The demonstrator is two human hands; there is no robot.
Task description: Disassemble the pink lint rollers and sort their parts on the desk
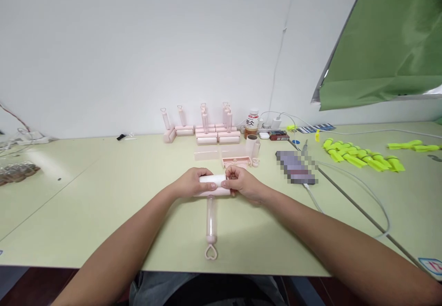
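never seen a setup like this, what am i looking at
There is no machine, just a person's bare left hand and right hand, seen by a camera worn on that person's head, looking forward and down. Both hold a white cylindrical roll at a pale pink plastic tool with a see-through tube handle ending in a heart-shaped loop. On the pale green table, similar pink tools stand at the back, with a white-capped bottle and bright yellow strips further right.
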